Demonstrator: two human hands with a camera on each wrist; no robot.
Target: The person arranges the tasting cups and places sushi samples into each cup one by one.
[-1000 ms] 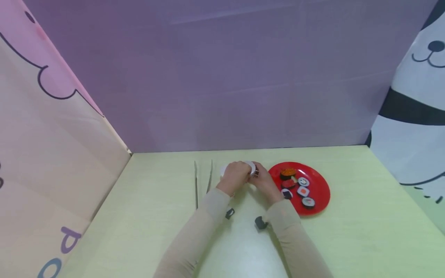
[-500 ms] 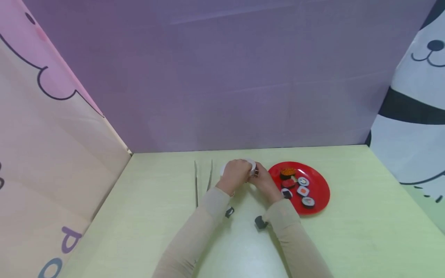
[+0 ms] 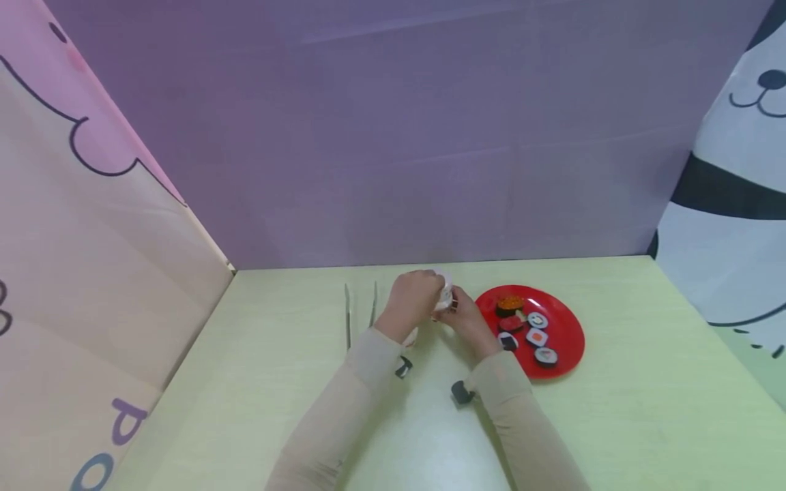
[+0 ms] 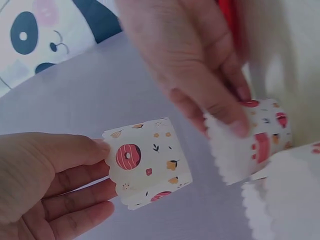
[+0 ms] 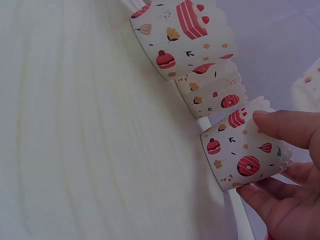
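Head: pale table (image 3: 233, 389), purple backdrop (image 3: 399, 136)

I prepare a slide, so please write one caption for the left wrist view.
The left hand holds a donut-printed paper cup while the right hand pinches a second cup.

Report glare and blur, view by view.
Head: pale sheen on the light-green tabletop between the beige fabric sleeves; left wrist: the right hand looks soft, the white printed paper cup pinched by the left hand crisper; right wrist: the right hand's matching cup is sharp, a pale shape at the right edge blurred.
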